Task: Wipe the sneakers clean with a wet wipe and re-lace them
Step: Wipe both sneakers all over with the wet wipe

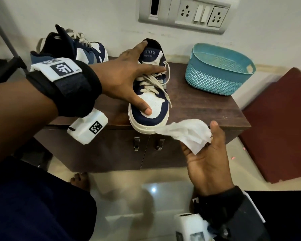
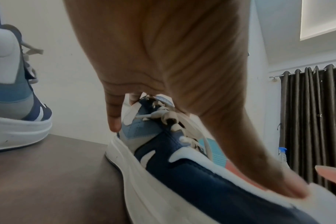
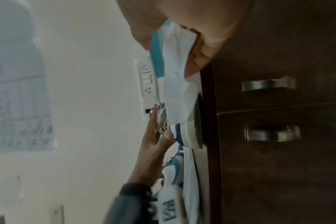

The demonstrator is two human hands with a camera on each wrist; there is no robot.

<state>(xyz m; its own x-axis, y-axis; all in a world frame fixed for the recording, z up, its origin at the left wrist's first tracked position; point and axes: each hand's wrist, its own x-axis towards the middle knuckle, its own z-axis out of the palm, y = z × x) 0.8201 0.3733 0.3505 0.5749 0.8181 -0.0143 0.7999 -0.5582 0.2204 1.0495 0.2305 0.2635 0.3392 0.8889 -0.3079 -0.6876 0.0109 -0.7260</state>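
A navy and white sneaker [image 1: 156, 108] with beige laces stands on the dark wooden cabinet top [image 1: 198, 105], its toe over the front edge. My left hand [image 1: 127, 77] lies spread on it, thumb on the toe cap and fingers reaching across the laces to the tongue. The left wrist view shows this sneaker [image 2: 182, 174] from the side under my palm [image 2: 163, 53]. My right hand [image 1: 208, 153] is palm up just in front of the toe and holds a crumpled white wet wipe [image 1: 186, 133]. The second sneaker [image 1: 87, 49] stands at the back left, laced.
A teal perforated basket [image 1: 215, 75] sits at the cabinet's back right. A switch and socket panel [image 1: 189, 13] is on the wall behind. Two metal door handles [image 1: 136, 143] are under the top's front edge. A maroon block [image 1: 281, 127] stands to the right on the floor.
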